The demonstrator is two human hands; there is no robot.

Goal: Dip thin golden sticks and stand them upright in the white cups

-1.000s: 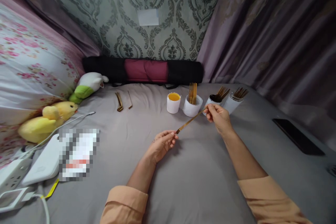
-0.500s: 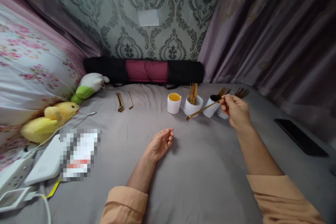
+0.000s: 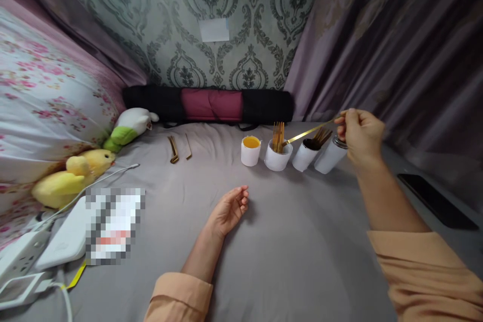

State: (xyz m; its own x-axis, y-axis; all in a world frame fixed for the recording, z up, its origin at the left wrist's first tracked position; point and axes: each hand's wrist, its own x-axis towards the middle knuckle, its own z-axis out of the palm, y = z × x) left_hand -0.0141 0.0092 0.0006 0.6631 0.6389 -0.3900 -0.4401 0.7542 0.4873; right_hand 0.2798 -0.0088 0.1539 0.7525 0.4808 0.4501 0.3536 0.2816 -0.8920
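Observation:
My right hand (image 3: pixel 364 133) pinches the end of a thin gold-coloured stick (image 3: pixel 307 133). The stick slopes down to the left, its lower end at a white cup (image 3: pixel 278 161) that holds several upright brown sticks (image 3: pixel 278 133). Whether that end is inside the cup or just over its rim, I cannot tell. Left of this cup stands a white cup with yellow inside (image 3: pixel 250 155). To its right are a white cup with a dark inside (image 3: pixel 304 157), with brown sticks leaning behind it, and a white cylinder (image 3: pixel 329 158). My left hand (image 3: pixel 230 210) rests on the grey sheet, loosely curled, holding nothing.
Several bent gold-coloured sticks (image 3: pixel 173 149) and a thinner one (image 3: pixel 188 147) lie at the left. Farther left are a yellow plush chick (image 3: pixel 71 176), a white power bank (image 3: pixel 66 236) and a power strip (image 3: pixel 22 256). A black phone (image 3: pixel 435 198) lies right; a rolled bag (image 3: pixel 211 104) lies behind.
My right hand has moved up and right with the stick, whose lower end has gone from in front of the cups to the stick-filled cup. My left hand has stayed put.

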